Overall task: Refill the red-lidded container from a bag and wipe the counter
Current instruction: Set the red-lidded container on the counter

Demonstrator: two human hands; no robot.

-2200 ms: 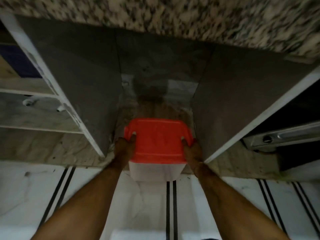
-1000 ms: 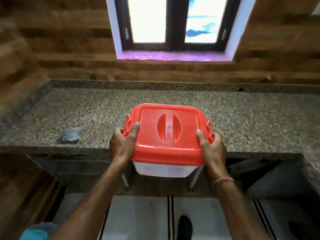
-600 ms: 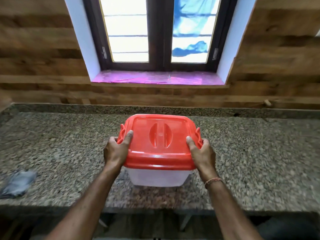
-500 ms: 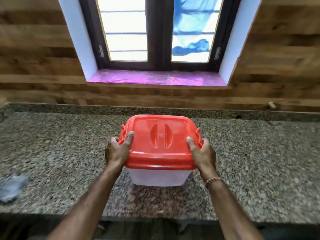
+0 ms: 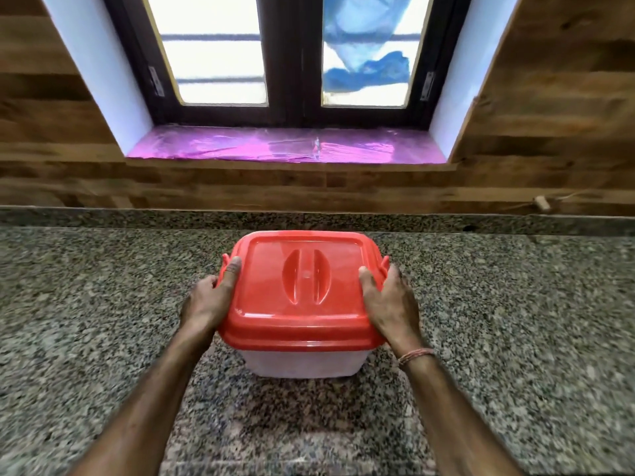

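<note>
The red-lidded container (image 5: 302,293), a translucent white square tub with its red lid closed, stands on the speckled granite counter (image 5: 103,321) in the middle of the view. My left hand (image 5: 209,298) holds its left side, thumb lying on the lid's edge. My right hand (image 5: 390,304) holds the right side the same way, thumb on the lid. The fingers of both hands are hidden behind the tub. No bag and no cloth are in view.
A window (image 5: 292,53) with a pink-covered sill (image 5: 285,146) sits above the counter in a wood-panelled wall. A small peg with a cord (image 5: 541,202) sticks out of the wall at the right. Bare granite lies on both sides of the tub.
I lifted the container out of the cupboard under the counter and brought it up onto the granite top. The grey cloth at the left has dropped out of view.
</note>
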